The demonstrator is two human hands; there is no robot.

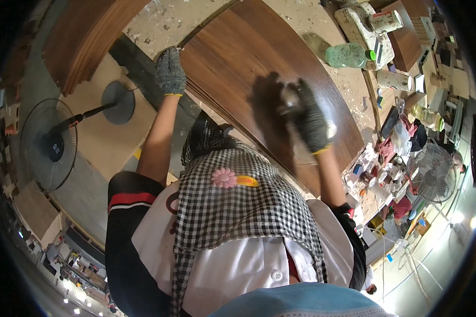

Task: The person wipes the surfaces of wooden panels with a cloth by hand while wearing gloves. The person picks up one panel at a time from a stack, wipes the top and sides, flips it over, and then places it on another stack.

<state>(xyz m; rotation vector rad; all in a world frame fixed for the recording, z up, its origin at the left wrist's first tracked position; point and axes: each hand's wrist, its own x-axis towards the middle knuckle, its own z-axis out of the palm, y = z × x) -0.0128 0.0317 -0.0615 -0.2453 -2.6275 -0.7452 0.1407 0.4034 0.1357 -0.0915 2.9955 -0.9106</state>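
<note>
A stack of dark brown wood-grain panels (238, 45) lies in front of me, its top face glossy. My left hand (171, 73), in a grey knitted glove with a yellow cuff, closes on the left corner of the stack. Over the right half of the top panel is my right hand (309, 119), gloved the same way and smeared by motion. Its fingers are curled round a pale, shiny thing (289, 98) whose kind I cannot make out. The hand's dark shadow falls on the panel beside it.
More brown panels (90, 39) are stacked at the far left. A standing fan (50, 145) is on the left. A green-capped bottle (349, 56), a paint-stained white container (386, 21) and a cluttered bench (375, 182) lie to the right, with another fan (432, 171) beyond.
</note>
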